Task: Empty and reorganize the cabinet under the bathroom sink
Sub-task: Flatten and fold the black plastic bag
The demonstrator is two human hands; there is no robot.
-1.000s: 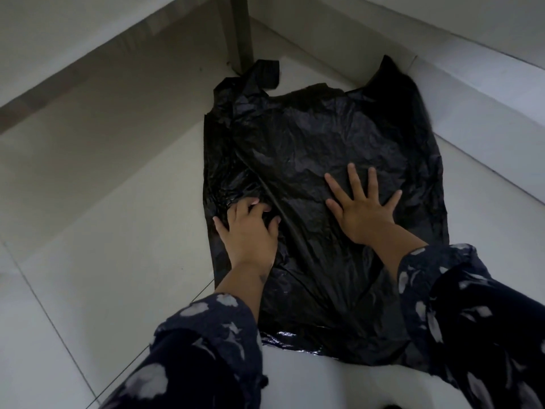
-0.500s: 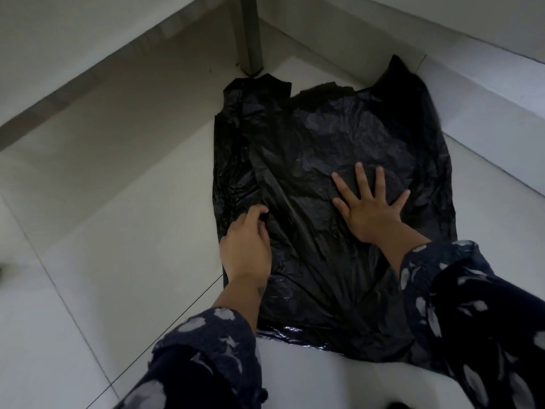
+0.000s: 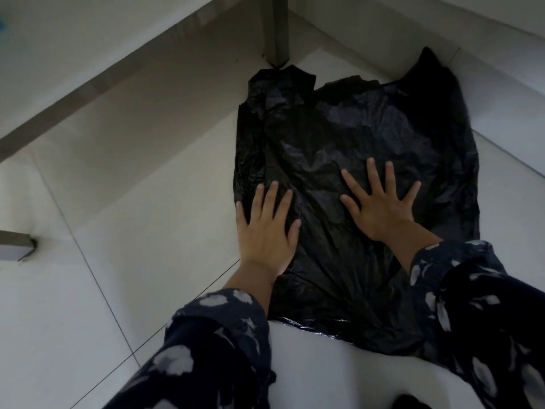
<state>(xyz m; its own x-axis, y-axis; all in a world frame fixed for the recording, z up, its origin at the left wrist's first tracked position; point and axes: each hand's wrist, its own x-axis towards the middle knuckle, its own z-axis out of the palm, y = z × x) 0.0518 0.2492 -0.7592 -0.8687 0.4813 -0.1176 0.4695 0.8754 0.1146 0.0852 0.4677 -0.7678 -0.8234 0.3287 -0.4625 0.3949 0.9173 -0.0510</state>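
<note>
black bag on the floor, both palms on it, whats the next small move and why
Probably slide both hands outward to press it flatter. The left hand and right hand lie open on the bag, which is spread on the tile but wrinkled, with its far edge bunched at the post.

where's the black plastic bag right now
In the head view the black plastic bag lies spread flat on the white floor tiles, right of centre, its far end by the metal leg, with the left hand and right hand pressed flat on it.
</note>
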